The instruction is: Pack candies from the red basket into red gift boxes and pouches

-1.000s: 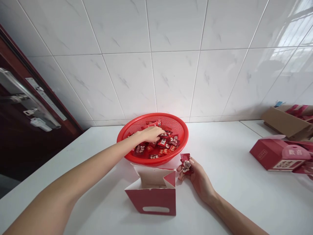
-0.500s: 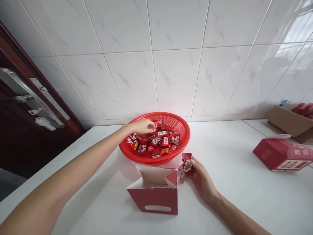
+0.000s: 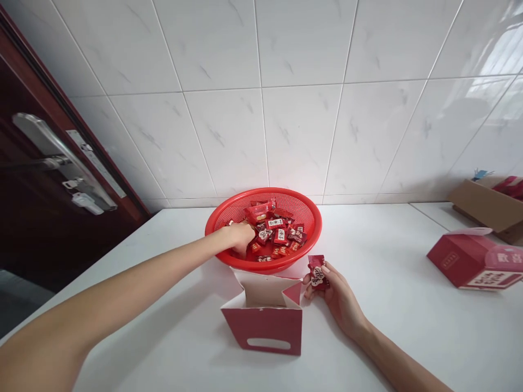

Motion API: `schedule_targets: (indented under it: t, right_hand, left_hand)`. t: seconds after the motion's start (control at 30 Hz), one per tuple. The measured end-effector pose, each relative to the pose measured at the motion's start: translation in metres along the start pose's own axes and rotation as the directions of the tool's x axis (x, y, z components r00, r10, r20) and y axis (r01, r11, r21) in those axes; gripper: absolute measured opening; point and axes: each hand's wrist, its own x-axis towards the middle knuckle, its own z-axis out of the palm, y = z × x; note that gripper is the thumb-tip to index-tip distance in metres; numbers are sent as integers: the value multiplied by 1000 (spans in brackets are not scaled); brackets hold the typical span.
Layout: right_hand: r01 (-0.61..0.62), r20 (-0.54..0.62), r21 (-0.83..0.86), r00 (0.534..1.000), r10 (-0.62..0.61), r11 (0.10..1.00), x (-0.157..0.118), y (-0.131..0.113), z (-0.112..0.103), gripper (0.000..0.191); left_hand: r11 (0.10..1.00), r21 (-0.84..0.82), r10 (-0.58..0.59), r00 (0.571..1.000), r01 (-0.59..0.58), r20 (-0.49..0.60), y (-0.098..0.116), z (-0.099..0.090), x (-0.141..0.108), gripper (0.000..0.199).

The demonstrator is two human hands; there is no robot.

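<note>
My left hand reaches down into the left side of a red plastic basket that has perforated walls. Its fingers point down among the wrapped candies and are hidden, so whether they grip anything does not show. Between the thumb and fingers of my right hand is a dark red wrapped candy, held just above the table. That hand is closed on it, right of an open-topped red paper box with a white inside and a handle slot. The box stands in front of the basket.
On the right, a folded red gift box lies on the white table. Behind it sits a cardboard box with red items in it. A tiled wall runs along the back, and a dark door is at left.
My left hand has moved from the back of the basket toward its near left side. A red packet it was touching now lies at the back of the pile. The right hand still holds its candy.
</note>
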Motion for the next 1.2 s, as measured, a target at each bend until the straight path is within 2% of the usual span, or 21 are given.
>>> schedule_targets:
  t: [0.07,0.13,0.23,0.3,0.43,0.5,0.67,0.87,1.03,1.2]
  right_hand:
    - [-1,1,4,1000,1,1000,0,0,0,33]
    - [-3,3,2,1000,3,1000,0,0,0,33]
    - [-2,4,1,1000,2,1000,1,1,-1,34]
    - [-2,4,6,1000,2,1000,1,1,-1,34]
    - [-5,0,12,1000,5,1000,1,0,0,34]
    - [-3,-3,11,1000,3,1000,1,0,1,34]
    - [-1,3,7,1000,1,1000,0,0,0,35]
    - [-8,5,6,1000,8,1000,1,-1,0,33]
    - [-5,9,5,1000,5,1000,1,-1,0,34]
    - [-9,7,5,1000,9,1000,1,-2,0,34]
  left_hand:
    - [998,-58,12,1000,-12,3,-5,-4,2,22]
    - [975,-212,66,998,-63,5,-19,-10,3,35]
    - [859,-486,115,986,-159,-119,-39,-17,1,49]
    - [812,-553,101,978,-186,-181,-46,-19,-1,53]
    - [743,-639,94,976,-199,-195,-47,-17,-3,55]
    - [721,-662,85,974,-207,-212,-45,-16,-1,54]
    - [735,-648,55,970,-200,-237,-46,-13,7,55]
    - [743,-614,69,943,-266,-325,-49,-10,13,58]
    - [739,-622,64,946,-259,-317,-50,-11,16,50]
    - [713,-653,36,942,-258,-333,-54,-7,22,55]
